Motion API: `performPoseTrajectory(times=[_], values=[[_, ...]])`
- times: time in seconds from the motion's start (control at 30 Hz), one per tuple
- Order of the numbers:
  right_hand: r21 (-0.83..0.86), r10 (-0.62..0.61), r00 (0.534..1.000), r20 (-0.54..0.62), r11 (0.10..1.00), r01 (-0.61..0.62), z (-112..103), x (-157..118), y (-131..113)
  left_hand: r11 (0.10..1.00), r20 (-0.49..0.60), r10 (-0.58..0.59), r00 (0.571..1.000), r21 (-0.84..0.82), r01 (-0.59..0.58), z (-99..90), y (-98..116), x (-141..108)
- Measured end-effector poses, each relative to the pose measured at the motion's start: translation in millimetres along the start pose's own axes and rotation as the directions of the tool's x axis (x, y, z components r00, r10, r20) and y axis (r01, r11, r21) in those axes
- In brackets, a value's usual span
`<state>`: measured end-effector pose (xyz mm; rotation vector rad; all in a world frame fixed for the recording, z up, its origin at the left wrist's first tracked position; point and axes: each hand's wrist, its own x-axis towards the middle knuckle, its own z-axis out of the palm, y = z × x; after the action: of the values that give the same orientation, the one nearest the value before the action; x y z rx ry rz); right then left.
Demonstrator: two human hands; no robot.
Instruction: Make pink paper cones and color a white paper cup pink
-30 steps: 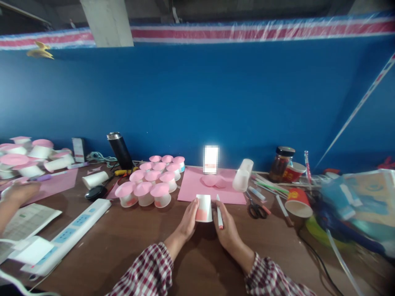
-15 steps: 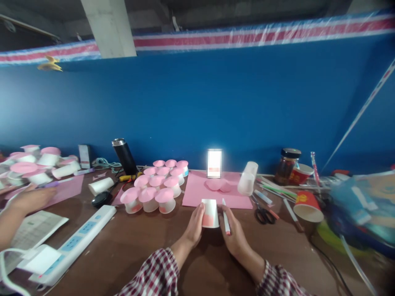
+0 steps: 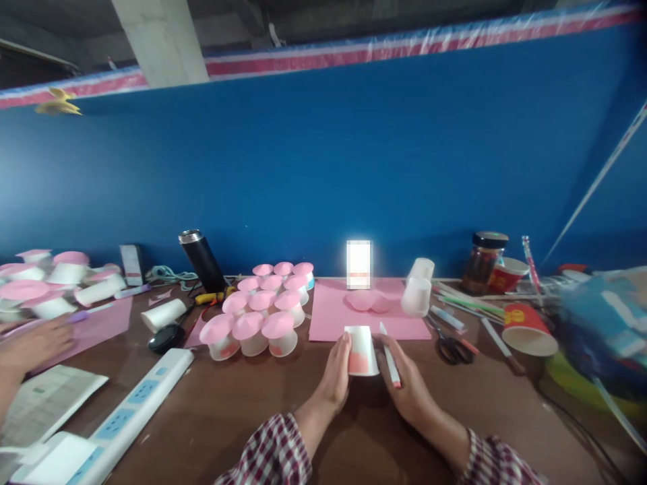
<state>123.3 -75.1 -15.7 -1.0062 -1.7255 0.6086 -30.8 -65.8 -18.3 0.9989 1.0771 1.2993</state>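
A white paper cup [image 3: 361, 343] with a salmon-coloured patch is upside down between my two hands. My left hand [image 3: 337, 370] is closed on its left side, thumb along the wall. In my right hand [image 3: 407, 380] lies a white marker [image 3: 390, 357] with a red end, pointing up and away. The fingers of that hand are at the cup's right side; whether they press on it is hard to see. Beyond the cup lies a pink paper sheet [image 3: 323, 316] with pink paper rounds [image 3: 362, 300] on it. Several cups topped with pink cones [image 3: 279, 327] stand to the left.
Scissors [image 3: 455, 349], a red paper cup [image 3: 526, 330] and a dark-lidded jar [image 3: 482, 263] are on the right. Nested cups [image 3: 417, 296] lie on the pink sheet's right side. At left are a power strip [image 3: 136, 411], a black flask [image 3: 203, 259] and another person's hand [image 3: 45, 347].
The view has shifted slightly, so my hands and the cup appear a little farther right. My hold on the cup and marker looks the same.
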Motion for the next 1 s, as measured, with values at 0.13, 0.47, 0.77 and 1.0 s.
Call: performPoseTrajectory(times=[0.13,0.47,0.77,1.0], values=[[-0.035,0.006,1.0,0.001,0.999,-0.006,0,-3,4,0.999,0.006,-0.039,0.999,0.008,0.038,0.8,-2,1],[-0.122,0.037,0.999,0.032,0.992,-0.033,-1,-5,6,0.997,0.044,-0.065,0.997,-0.042,0.067,8.6,29,-7],[-0.106,0.051,0.997,0.05,0.993,-0.045,-2,-4,3,0.989,-0.026,-0.074,0.997,-0.129,0.071,3.2,2,1],[-0.102,0.039,0.999,0.031,0.994,-0.036,-1,1,-1,0.995,-0.017,-0.062,0.998,-0.078,0.06,0.4,-7,3]])
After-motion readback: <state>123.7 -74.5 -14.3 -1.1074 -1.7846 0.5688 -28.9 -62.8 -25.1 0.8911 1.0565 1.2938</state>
